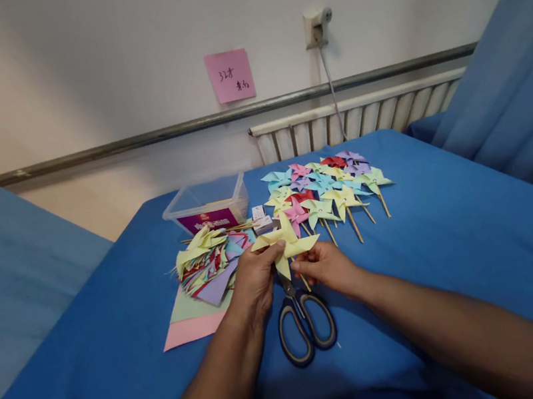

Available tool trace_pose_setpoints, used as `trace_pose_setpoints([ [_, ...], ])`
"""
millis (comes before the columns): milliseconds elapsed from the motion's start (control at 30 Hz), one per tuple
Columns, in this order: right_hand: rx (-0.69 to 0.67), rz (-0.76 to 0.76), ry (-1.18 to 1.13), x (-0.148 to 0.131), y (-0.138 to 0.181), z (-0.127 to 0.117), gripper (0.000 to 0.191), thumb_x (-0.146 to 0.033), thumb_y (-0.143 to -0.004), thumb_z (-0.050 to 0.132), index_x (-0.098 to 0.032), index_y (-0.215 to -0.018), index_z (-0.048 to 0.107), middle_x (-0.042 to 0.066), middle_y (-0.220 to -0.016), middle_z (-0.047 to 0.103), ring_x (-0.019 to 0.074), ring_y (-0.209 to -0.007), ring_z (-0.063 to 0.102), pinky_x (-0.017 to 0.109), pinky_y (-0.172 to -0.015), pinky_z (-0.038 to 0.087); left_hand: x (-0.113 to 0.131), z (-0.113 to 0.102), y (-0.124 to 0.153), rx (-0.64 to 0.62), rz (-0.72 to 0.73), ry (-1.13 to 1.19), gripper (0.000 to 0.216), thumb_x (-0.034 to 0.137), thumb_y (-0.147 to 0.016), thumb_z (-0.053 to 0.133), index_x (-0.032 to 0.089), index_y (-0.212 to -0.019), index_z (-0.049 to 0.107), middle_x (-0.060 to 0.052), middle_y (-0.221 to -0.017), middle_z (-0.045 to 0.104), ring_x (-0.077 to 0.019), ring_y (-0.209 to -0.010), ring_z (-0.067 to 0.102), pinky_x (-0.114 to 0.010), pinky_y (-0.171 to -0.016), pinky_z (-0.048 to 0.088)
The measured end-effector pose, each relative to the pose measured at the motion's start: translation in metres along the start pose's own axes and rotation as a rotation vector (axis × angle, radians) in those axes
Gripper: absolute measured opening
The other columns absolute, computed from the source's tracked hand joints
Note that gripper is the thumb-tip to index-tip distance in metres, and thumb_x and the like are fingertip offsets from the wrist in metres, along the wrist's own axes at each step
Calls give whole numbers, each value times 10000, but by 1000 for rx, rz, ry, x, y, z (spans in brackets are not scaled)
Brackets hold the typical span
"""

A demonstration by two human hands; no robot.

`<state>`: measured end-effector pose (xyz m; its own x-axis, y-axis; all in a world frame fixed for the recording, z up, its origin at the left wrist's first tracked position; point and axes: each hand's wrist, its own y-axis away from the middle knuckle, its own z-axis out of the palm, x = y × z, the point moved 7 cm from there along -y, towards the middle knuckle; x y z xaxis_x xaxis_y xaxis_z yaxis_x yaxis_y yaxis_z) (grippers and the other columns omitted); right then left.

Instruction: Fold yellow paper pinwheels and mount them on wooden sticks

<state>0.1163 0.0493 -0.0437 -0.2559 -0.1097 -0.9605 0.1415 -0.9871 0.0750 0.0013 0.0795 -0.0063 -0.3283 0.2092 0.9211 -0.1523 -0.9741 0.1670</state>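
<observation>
Head camera view, looking down past 2 bare forearms. Behind everything stands a pale wall (120, 40). Below it spreads a bench (446, 245) draped in blue cloth, with a blue left curtain (14, 266) and a blue right curtain (519, 72) at its sides. A metal pipe (160, 135) crosses the wall above a white radiator (359, 118).

Toward the back, right of centre, lie more than 10 paper pinwheels (322, 182) in pink, red, blue, purple, green and yellow. To their left sits a clear plastic box (214, 220) with a purple label. In front of the box, a heap of coloured paper pieces (206, 263) rests partly over a pale green sheet (190, 306) and a pink sheet (191, 333).

At centre, the 2 hands are close but apart, both on 1 yellow pinwheel (289, 242), raised above the bench: the left hand (255, 275) grips its paper, thumb on top; the right hand (325, 264) pinches its thin stick (302, 277). Scissors (291, 298) lie beneath, dark handles toward the viewer. Smaller still: a handwritten pink note (230, 76), a wall socket (315, 28) with a plugged-in cable, and small boxes (262, 224) beside the plastic box.
</observation>
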Motion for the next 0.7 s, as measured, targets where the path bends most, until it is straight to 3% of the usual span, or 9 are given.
trace_pose_setpoints([
  [233, 20, -61, 76, -5, 1, -2, 224, -356, -676, 742, -192, -689, 591, -42, -571, 576, 91, -459, 474, 242, -463, 388, 2, 6, 3, -30, -18, 17, 360, 175, -584, 858, 93, -906, 719, -93, -852, 759, -200, -705, 692, -286, -670, 536],
  [367, 121, -117, 119, -9, 9, -18, 221, -371, -699, 727, -193, -694, 596, -27, -603, 596, 103, -474, 493, 249, -471, 400, 1, 15, 8, -112, -44, 17, 356, 218, -655, 846, 116, -969, 712, -102, -940, 759, -181, -753, 700, -260, -681, 535],
  [433, 201, -128, 168, -12, 13, -38, 246, -403, -706, 715, -196, -668, 589, -24, -577, 596, 104, -454, 486, 251, -467, 393, -1, 17, 10, -141, -90, -9, 401, 228, -680, 840, 134, -1044, 703, -118, -1014, 753, -178, -792, 707, -251, -686, 538],
  [533, 412, -142, 307, -21, 17, -89, 282, -458, -712, 684, -195, -659, 599, -4, -567, 623, 127, -473, 519, 256, -486, 397, -6, 16, 11, -128, -152, -64, 430, 235, -696, 834, 149, -1094, 693, -143, -1107, 735, -184, -841, 714, -244, -673, 541],
  [633, 673, -77, 649, -36, 22, -149, 269, -431, -782, 601, -183, -682, 635, 25, -617, 668, 145, -526, 566, 254, -522, 402, -7, 13, 9, -93, -151, -111, 349, 247, -704, 827, 139, -1015, 713, -146, -1102, 734, -167, -808, 704, -232, -650, 533],
  [700, 765, -10, 857, -47, 24, -181, 270, -391, -817, 552, -181, -680, 652, 40, -667, 691, 157, -591, 596, 252, -544, 389, -9, 11, 7, -82, -144, -128, 305, 247, -698, 829, 130, -959, 723, -143, -1056, 742, -146, -750, 688, -224, -632, 523],
])
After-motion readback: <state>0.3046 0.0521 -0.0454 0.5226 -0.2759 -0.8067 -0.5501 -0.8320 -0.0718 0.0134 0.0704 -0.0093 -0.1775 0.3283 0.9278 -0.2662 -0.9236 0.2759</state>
